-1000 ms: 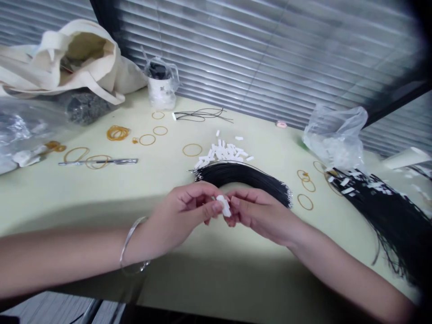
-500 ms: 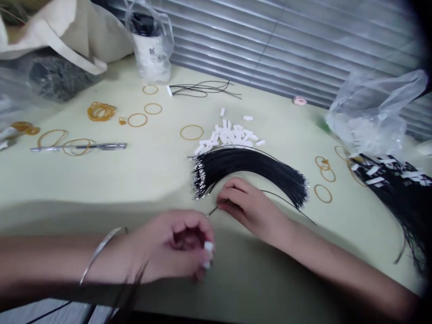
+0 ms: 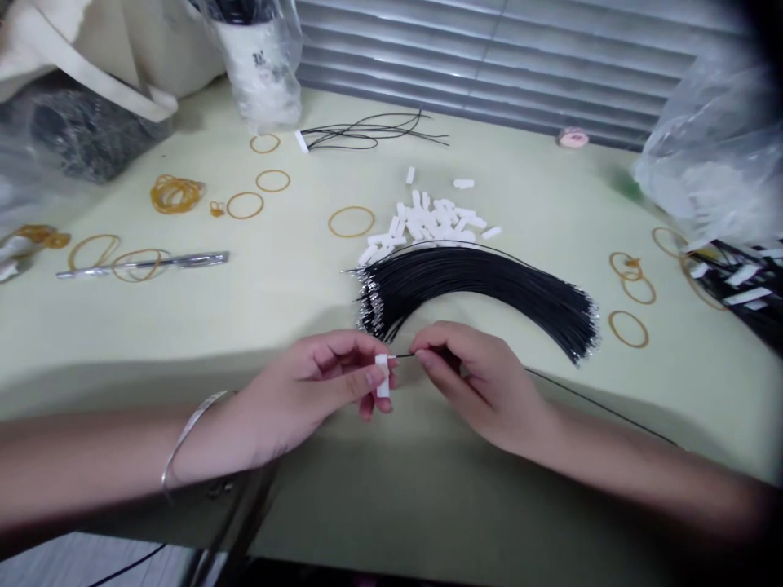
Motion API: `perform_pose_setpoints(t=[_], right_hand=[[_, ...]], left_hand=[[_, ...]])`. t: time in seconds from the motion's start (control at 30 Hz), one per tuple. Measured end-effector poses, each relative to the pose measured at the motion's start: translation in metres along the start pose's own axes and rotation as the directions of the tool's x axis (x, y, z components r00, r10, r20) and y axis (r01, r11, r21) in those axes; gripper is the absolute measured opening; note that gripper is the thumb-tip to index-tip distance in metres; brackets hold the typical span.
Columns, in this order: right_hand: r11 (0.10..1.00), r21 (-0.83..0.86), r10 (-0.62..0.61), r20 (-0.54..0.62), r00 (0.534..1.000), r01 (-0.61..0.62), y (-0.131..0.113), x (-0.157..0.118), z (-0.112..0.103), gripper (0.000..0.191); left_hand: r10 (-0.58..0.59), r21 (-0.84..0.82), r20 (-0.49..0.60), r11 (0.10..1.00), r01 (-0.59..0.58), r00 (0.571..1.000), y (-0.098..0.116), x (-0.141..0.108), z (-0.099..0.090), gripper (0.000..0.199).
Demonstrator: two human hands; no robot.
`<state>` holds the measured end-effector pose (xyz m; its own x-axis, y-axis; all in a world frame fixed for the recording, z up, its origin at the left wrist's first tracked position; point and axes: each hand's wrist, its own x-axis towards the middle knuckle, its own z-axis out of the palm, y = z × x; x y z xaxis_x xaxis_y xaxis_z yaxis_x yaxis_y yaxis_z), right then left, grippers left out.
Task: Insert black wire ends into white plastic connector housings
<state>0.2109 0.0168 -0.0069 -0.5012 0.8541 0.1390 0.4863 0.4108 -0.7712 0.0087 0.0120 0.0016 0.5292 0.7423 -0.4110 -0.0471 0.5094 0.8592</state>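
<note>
A small white plastic connector housing (image 3: 382, 383) is pinched upright between the thumb and fingers of my left hand (image 3: 333, 379). My right hand (image 3: 474, 379) pinches a thin black wire (image 3: 405, 355) close to its end. The wire's tip meets the upper right side of the housing; whether it sits inside cannot be seen. Its other end trails out to the right behind my right wrist. Just beyond my hands lies a thick curved bundle of black wires (image 3: 477, 277) with metal terminals at both ends. A pile of white connector housings (image 3: 434, 218) touches the bundle's far side.
Rubber bands (image 3: 176, 194) and a pen (image 3: 143, 265) lie on the left. Farther back are a wired connector (image 3: 302, 142) and a bagged cup (image 3: 260, 73). At right are a clear plastic bag (image 3: 703, 155) and finished-looking wired connectors (image 3: 749, 281). Blinds (image 3: 489, 57) border the table's back.
My left hand has risen and turned the housing upright. My right hand has shifted slightly right, and the wire end now meets the housing. The view has shifted a little.
</note>
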Motion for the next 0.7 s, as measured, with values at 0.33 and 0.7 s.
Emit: perform_pose_setpoints(t=[0.33,0.7], right_hand=[[1.000,0.004,-0.014,-0.028,1.000,0.014,0.001,-0.002,0.003,0.007],[0.982,-0.145,-0.125,-0.047,0.991,0.117,-0.010,-0.007,0.008,0.006]], left_hand=[[-0.104,0.073,-0.021,0.992,0.105,0.994,0.000,-0.001,-0.001,0.012],[-0.147,0.097,-0.062,0.984,0.152,0.987,0.002,0.001,0.005,0.013]])
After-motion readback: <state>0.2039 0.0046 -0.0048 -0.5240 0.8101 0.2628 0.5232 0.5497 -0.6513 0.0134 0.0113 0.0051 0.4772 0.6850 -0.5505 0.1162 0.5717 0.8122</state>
